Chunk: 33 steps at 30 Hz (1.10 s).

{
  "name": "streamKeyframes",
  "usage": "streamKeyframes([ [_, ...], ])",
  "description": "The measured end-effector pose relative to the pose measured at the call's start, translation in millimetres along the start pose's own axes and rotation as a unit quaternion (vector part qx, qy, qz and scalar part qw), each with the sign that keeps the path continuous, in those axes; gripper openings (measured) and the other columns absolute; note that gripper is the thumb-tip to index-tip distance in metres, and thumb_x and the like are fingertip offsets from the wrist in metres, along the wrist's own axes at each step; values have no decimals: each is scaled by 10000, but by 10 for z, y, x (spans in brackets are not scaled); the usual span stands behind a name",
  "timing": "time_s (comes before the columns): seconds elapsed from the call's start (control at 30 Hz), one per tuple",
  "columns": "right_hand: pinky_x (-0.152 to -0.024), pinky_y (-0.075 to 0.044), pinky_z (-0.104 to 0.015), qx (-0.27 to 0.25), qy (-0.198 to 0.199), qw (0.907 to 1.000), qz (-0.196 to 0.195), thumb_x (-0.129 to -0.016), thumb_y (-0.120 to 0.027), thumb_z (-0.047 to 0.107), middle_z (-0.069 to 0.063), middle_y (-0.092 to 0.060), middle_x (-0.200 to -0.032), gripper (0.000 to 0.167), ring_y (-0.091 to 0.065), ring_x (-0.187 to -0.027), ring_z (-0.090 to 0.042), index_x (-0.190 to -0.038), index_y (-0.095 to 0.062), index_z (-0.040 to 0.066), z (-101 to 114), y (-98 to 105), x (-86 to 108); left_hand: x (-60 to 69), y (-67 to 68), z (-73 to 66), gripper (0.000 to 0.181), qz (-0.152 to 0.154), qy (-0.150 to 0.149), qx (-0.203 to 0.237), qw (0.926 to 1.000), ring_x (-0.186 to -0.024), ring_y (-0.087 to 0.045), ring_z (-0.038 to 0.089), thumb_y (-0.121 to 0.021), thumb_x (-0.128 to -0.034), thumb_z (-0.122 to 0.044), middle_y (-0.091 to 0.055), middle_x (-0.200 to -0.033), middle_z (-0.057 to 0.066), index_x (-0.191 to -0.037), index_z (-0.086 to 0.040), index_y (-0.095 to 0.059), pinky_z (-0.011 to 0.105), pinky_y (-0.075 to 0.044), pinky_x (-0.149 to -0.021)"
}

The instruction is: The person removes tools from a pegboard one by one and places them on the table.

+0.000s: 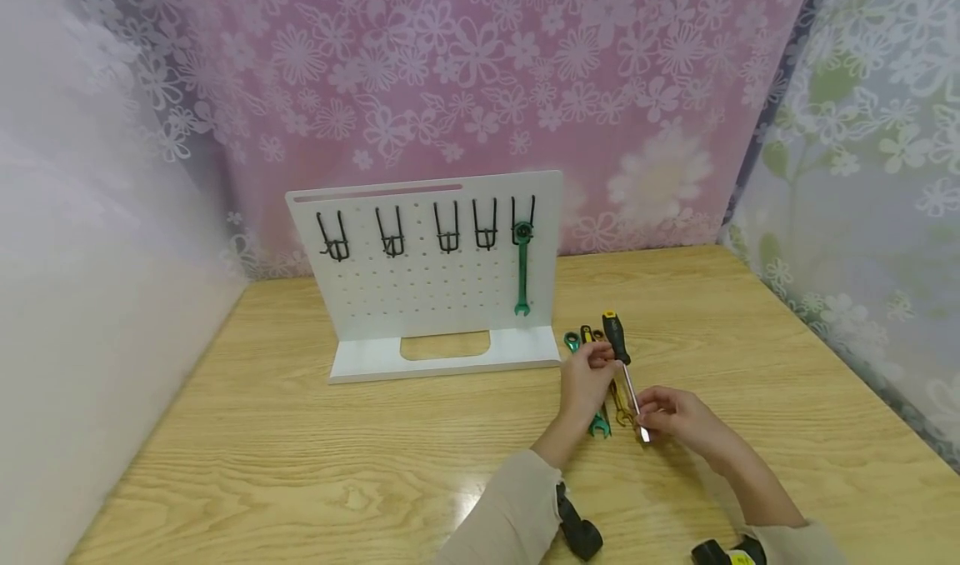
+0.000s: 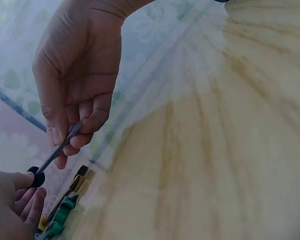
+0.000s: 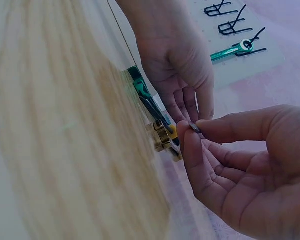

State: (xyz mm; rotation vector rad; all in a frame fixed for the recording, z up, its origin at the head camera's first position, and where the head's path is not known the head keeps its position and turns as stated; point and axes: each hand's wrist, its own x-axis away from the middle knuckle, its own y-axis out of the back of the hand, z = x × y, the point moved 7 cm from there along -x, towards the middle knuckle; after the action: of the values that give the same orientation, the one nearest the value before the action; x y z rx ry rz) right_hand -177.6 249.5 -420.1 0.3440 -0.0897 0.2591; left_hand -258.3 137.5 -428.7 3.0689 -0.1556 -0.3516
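Observation:
A flat-head screwdriver [image 1: 616, 337] with a black handle and yellow end is held at a slant above the table. My left hand [image 1: 587, 386] pinches it at the lower end of the handle, as the left wrist view also shows. Thumb and fingers of my right hand [image 1: 684, 419] pinch the steel shaft [image 2: 59, 149] near its tip. Under and beside the hands lie a green ratchet wrench [image 1: 599, 427], a gold wrench [image 1: 623, 413] and a thin tool with a black-and-yellow handle [image 1: 587, 334], partly covered by the left hand.
A white pegboard [image 1: 442, 298] stands left of the hands, bearing several black double hooks [image 1: 447, 236]. On its rightmost hook hangs another green ratchet wrench [image 1: 522, 273]. The wooden table [image 1: 300, 457] extends around it, with floral curtains [image 1: 450, 90] behind and at the right.

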Motion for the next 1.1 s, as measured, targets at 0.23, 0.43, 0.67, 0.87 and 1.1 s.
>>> streamKeyframes([
  [0.23, -670, -519, -315, -149, 53, 9998, 105, -928, -487, 52, -141, -589, -894, 304, -580, -783, -187, -1110, -454, -189, -7, 20, 5, -8, -10, -28, 181, 67, -65, -329, 9994, -675, -564, 25, -717, -778, -23, -670, -828, 7, -955, -18, -680, 151, -470, -600],
  [0.43, -680, -517, -322, -242, -112, 9996, 51, -926, -495, 41, -149, -594, -908, 310, -583, -789, -188, -1126, -451, -192, -7, 27, 16, -19, -27, -24, 170, 116, -144, -491, 9986, -659, -549, 16, -720, -782, -39, -673, -825, 16, -946, -24, -682, 148, -460, -585],
  [0.67, -693, -517, -319, -246, -116, 9996, 39, -930, -492, 49, -151, -591, -924, 317, -583, -801, -178, -1127, -449, -195, -20, 43, 20, -23, -45, -2, 164, 145, -53, -744, 9971, -654, -536, 20, -722, -785, -61, -672, -828, 12, -944, -41, -685, 158, -455, -588],
  [0.87, -709, -513, -314, -321, -159, 9994, 39, -937, -488, 62, -143, -583, -939, 336, -576, -812, -164, -1140, -437, -201, -34, 52, 23, -29, -63, -2, 175, 112, -81, -1044, 9944, -611, -508, 1, -725, -784, -78, -670, -827, 5, -953, -47, -688, 153, -432, -539],
  [1.1, -706, -511, -309, -351, -243, 9991, -40, -947, -478, 71, -144, -589, -954, 359, -575, -807, -153, -1169, -431, -207, -56, 63, 14, -42, -87, 8, 164, 104, -155, -1286, 9915, -609, -516, 0, -721, -789, -93, -671, -820, -6, -947, -56, -694, 145, -403, -497],
])
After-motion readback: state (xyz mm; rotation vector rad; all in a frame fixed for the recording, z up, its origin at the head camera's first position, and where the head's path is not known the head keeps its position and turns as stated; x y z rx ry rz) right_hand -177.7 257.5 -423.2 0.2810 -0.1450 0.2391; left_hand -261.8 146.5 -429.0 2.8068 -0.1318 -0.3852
